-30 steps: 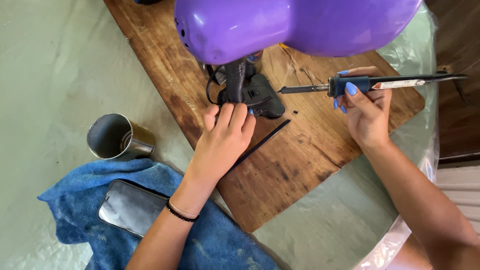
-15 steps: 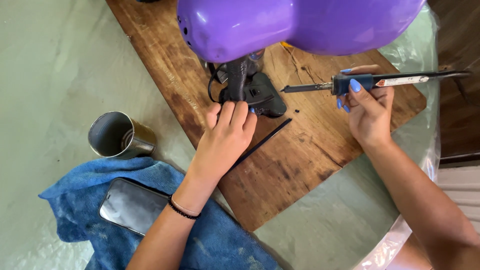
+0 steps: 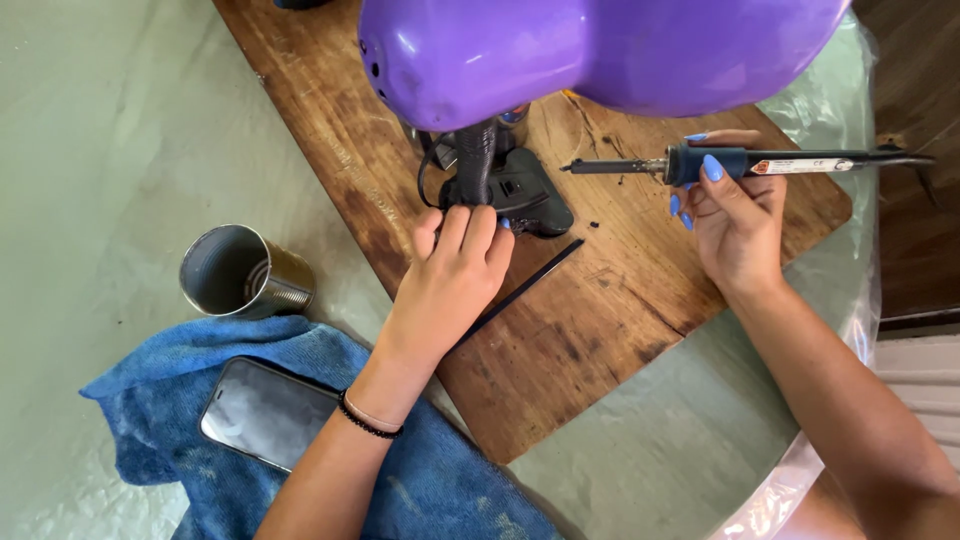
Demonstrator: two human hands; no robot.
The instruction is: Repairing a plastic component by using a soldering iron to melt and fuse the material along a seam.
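Right hand point(image 3: 735, 225) still gripping soldering iron point(image 3: 740, 162), upper right, barely shifting; left hand point(image 3: 450, 280) staying pressed flat-fingered on black lamp base point(image 3: 510, 195), centre.

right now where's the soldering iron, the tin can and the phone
soldering iron point(image 3: 745, 162), head view, on its dark handle
tin can point(image 3: 240, 275), head view, on its side wall
phone point(image 3: 265, 412), head view, middle of its dark screen

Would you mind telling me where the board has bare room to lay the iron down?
Bare board lies between the black rod and right hand. It is crowded by the left hand and black base under the purple dome.
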